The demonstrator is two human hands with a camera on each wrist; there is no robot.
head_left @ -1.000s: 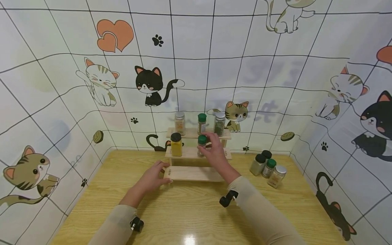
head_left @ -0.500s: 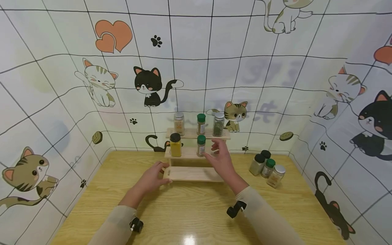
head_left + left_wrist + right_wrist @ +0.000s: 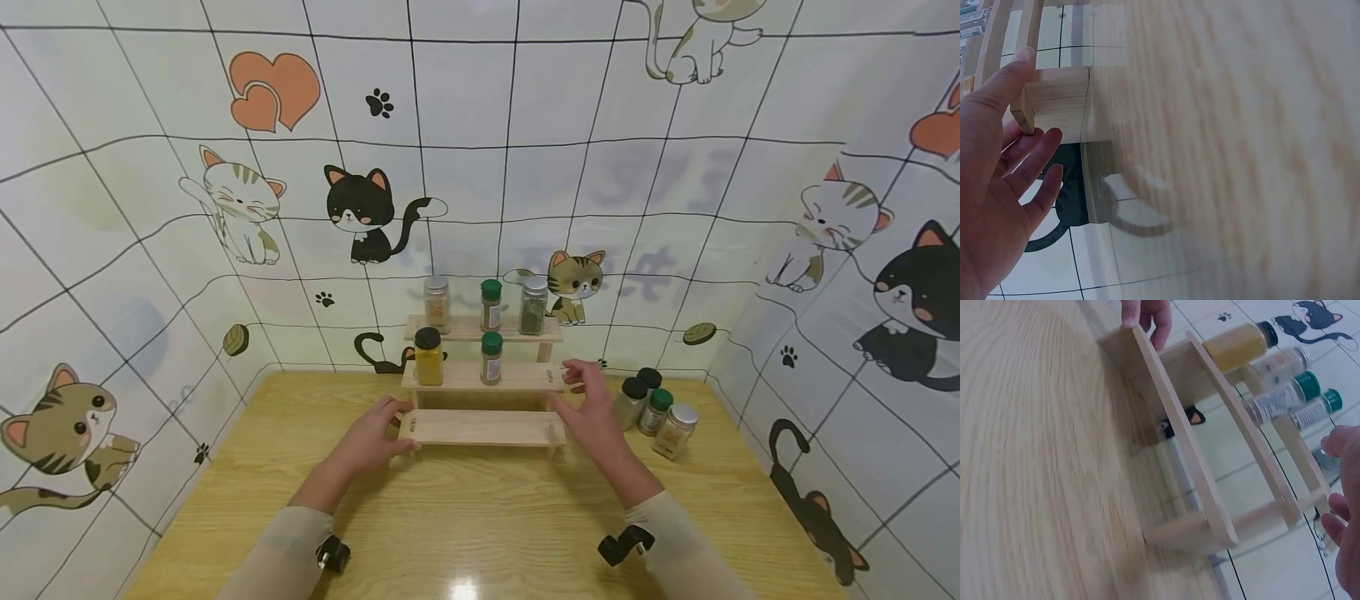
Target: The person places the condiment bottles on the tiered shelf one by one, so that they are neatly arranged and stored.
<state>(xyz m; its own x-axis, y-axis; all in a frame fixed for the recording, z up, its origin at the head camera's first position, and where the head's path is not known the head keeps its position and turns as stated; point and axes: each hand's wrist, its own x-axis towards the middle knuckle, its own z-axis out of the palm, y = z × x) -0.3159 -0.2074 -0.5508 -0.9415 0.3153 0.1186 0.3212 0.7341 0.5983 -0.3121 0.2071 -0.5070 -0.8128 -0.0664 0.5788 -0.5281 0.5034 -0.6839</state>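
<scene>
A three-tier wooden rack stands on the table. My left hand grips the left end of its lowest shelf; the left wrist view shows the thumb on the board's edge and the fingers below. At the right end of the middle shelf is my right hand, holding nothing, fingers loosely bent. The middle shelf bears a yellow jar with a black cap and a green-capped spice jar. Up top are a silver-capped jar, another green-capped jar and a silver-capped jar of green herbs.
On the table, right of the rack, several more jars stand close together: two with black caps, a green-capped one and a silver-capped one. A cat-printed cloth hangs behind and along both sides.
My right hand has let go of the green-capped jar on the middle shelf and moved right to the shelf's end. The left hand keeps its place on the lowest shelf.
</scene>
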